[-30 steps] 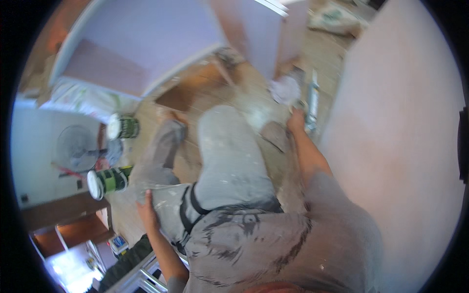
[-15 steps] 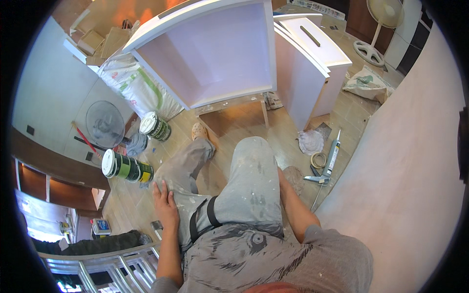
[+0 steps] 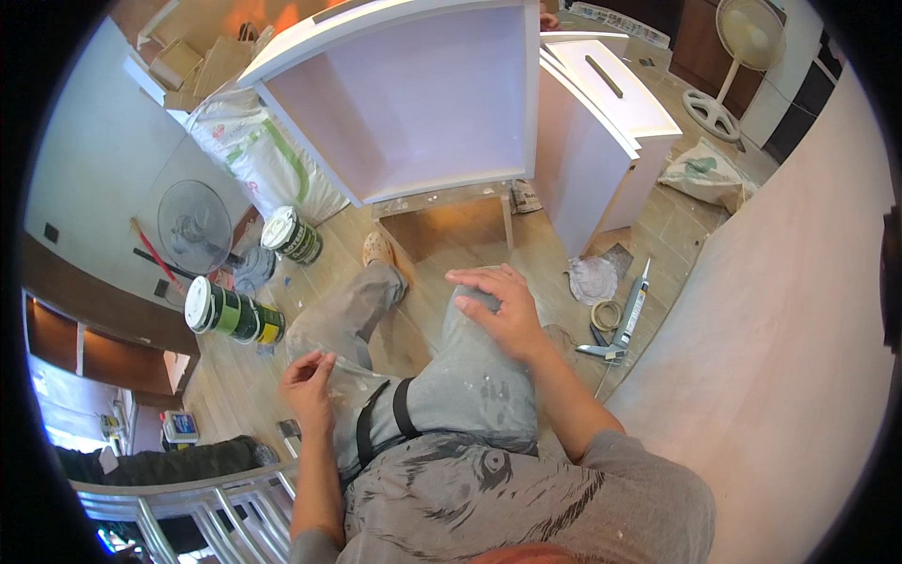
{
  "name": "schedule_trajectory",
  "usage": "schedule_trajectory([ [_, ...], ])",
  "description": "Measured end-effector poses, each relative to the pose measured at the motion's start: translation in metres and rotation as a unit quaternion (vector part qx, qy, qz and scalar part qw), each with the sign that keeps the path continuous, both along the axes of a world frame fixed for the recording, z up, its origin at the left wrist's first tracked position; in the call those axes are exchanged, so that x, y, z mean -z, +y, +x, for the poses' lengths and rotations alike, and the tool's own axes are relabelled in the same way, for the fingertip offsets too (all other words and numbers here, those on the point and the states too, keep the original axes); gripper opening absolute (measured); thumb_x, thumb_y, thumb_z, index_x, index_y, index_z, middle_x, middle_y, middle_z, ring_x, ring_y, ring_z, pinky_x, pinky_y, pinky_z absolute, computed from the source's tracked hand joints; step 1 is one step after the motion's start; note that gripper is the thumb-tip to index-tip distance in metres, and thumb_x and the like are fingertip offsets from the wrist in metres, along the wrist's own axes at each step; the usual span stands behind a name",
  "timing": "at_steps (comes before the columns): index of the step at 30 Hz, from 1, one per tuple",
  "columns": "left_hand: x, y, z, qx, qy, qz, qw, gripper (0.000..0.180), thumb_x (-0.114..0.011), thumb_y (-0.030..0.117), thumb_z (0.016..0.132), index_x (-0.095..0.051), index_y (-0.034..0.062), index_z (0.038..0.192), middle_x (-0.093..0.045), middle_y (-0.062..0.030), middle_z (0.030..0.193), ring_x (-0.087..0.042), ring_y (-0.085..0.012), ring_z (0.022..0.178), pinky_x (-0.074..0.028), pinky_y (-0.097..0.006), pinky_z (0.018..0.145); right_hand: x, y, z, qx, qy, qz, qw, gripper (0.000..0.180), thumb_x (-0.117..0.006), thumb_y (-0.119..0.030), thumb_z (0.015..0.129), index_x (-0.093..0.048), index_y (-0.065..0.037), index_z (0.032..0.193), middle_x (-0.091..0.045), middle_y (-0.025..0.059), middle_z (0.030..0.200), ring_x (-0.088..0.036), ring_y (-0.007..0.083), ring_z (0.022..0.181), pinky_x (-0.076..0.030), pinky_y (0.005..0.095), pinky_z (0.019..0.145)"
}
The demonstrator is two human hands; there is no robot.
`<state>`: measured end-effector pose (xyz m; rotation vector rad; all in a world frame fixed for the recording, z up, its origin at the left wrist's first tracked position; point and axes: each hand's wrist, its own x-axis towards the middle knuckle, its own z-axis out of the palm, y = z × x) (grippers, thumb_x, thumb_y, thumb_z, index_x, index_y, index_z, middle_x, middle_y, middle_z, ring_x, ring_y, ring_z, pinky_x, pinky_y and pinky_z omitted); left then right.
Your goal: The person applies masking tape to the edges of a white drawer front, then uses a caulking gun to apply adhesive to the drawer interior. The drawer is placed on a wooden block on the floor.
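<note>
My left hand (image 3: 306,387) is beside my left thigh, fingers curled and thumb drawn toward them. Its fingertips are by the grey trouser leg (image 3: 343,329); whether they pinch the cloth or anything else I cannot make out. Over my right knee my right hand (image 3: 503,308) is raised, fingers stretched forward and thumb apart, holding nothing. In front of my legs stands a white, box-like cabinet piece (image 3: 404,103), its hollow side facing me. It rests above a low wooden box (image 3: 451,230). Two more white panelled pieces (image 3: 592,141) stand to its right.
Right floor: a caulking gun (image 3: 631,315), tape roll (image 3: 606,316) and crumpled cloth (image 3: 594,280). Left: paint buckets (image 3: 235,313), a fan (image 3: 194,226), white sack (image 3: 268,160) and metal ladder (image 3: 216,522). A large pale panel (image 3: 770,357) borders the right. Another person's hand (image 3: 548,19) shows behind the cabinet piece.
My right hand has risen from beside my right thigh to above the knee. My left hand has gone from lying flat on the thigh to curled fingers. Another person's hand has appeared at the top.
</note>
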<state>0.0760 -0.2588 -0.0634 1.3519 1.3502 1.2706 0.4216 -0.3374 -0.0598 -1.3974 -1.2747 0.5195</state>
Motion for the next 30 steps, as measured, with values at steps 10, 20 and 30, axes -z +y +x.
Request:
schedule_trajectory([
  [10,-0.061,-0.01,0.09,0.166,-0.147,0.024,0.975,0.019,-0.082,-0.006,0.083,-0.077,-0.0017,0.1,-0.076,-0.0112,0.092,-0.071,-0.0155,0.08,-0.057,-0.028,0.075,0.009,0.008,-0.026,0.08,-0.188,0.007,0.979,0.022,-0.073,-0.025,0.087,-0.078,-0.013,0.105,-0.076,0.0032,0.104,-0.065,0.0234,0.108,-0.035,0.0487,0.113],
  [20,-0.09,0.001,0.05,0.129,-0.213,0.03,0.968,0.021,-0.067,0.016,0.102,-0.07,0.0013,0.116,-0.068,-0.006,0.074,-0.056,-0.0078,0.053,-0.046,-0.021,0.052,0.0,0.01,-0.032,0.08,-0.202,0.013,0.976,0.018,-0.074,-0.023,0.086,-0.079,-0.013,0.101,-0.077,0.0029,0.101,-0.065,0.0233,0.106,-0.037,0.0486,0.112],
  [30,-0.105,0.005,-0.044,0.027,-0.246,-0.006,0.969,0.045,-0.048,0.044,0.11,-0.066,0.0033,0.106,-0.033,0.0079,0.051,-0.026,-0.0032,0.04,-0.024,-0.022,0.043,0.004,0.016,-0.035,0.086,-0.204,0.001,0.975,0.019,-0.075,-0.022,0.085,-0.08,-0.012,0.1,-0.076,0.0036,0.1,-0.065,0.0241,0.103,-0.039,0.0465,0.111],
])
